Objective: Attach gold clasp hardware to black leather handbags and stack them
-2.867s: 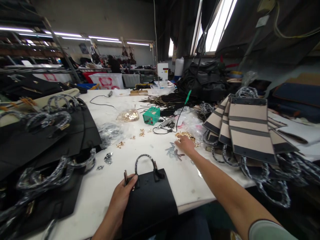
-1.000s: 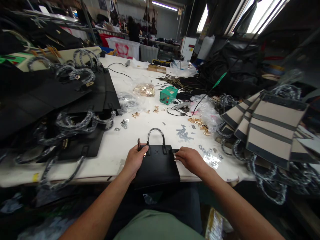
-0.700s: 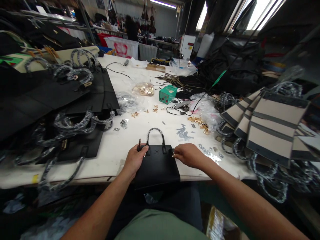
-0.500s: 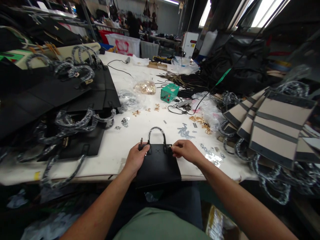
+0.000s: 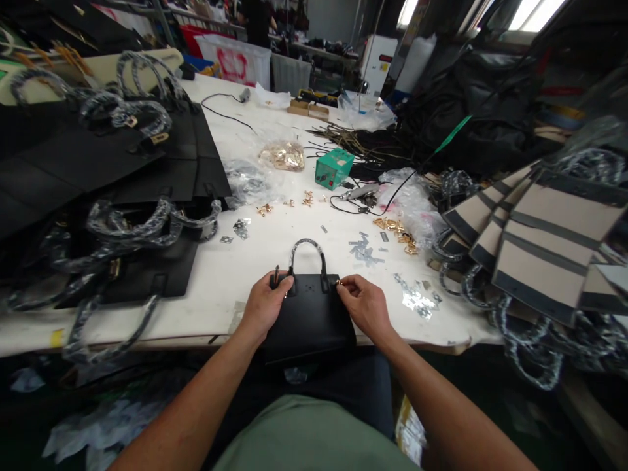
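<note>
A black handbag panel (image 5: 310,320) with one plastic-wrapped handle (image 5: 307,243) lies over the table's front edge, its lower part toward my lap. My left hand (image 5: 265,304) grips its upper left corner, thumb on top beside the handle's base; a small metal piece shows by the thumb. At the upper right corner my right hand (image 5: 364,302) pinches a small gold-coloured metal fitting (image 5: 338,282) against the panel. Its exact shape is mostly hidden by the fingers.
Black panels with wrapped handles (image 5: 161,170) are piled at left; beige-and-black panels (image 5: 544,242) stack at right. Flat metal plates (image 5: 364,250), shiny plates (image 5: 417,297) and gold fittings (image 5: 398,234) lie on the white table (image 5: 275,242). Behind stands a green control box (image 5: 333,168) with a cable.
My right hand has turned slightly and closed in on the panel's upper right corner. My left hand keeps its hold. The whole view has shifted a little.
</note>
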`<state>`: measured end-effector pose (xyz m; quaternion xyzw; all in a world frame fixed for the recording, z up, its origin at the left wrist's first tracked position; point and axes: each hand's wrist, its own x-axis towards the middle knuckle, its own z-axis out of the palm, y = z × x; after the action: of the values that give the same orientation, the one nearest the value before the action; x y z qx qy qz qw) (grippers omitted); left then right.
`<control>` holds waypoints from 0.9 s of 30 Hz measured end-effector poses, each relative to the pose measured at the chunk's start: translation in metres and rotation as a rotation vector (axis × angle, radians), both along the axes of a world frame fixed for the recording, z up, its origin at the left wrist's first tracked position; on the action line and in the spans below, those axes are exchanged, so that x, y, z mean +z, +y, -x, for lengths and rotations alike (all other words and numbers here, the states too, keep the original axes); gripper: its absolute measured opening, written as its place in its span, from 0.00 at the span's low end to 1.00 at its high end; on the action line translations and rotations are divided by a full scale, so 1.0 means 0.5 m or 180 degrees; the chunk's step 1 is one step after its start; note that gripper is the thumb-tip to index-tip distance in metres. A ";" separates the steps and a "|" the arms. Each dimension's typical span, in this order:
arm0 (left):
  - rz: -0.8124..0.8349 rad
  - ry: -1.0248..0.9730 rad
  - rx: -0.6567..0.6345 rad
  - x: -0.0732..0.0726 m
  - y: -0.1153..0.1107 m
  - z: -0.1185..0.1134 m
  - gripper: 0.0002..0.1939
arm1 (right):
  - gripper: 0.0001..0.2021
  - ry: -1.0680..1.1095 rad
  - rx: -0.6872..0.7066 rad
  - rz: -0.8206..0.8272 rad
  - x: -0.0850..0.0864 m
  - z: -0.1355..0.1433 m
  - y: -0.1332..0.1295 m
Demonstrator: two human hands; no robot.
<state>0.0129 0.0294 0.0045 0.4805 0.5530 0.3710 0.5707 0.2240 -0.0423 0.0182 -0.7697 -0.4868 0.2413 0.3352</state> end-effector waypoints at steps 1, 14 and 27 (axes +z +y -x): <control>-0.0014 0.0007 -0.0013 -0.001 0.000 0.000 0.23 | 0.07 -0.0096 -0.0026 -0.0017 0.000 0.003 0.000; -0.0090 0.0000 -0.0096 -0.001 -0.004 0.003 0.21 | 0.07 -0.0647 -0.0006 0.0007 -0.021 0.029 -0.005; -0.0438 -0.0014 -0.0286 -0.011 -0.011 0.019 0.15 | 0.08 -0.0641 0.0577 0.0571 0.023 0.012 0.021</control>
<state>0.0035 0.0237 -0.0012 0.5421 0.5028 0.3831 0.5537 0.2181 -0.0317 0.0295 -0.7698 -0.5619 0.2346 0.1916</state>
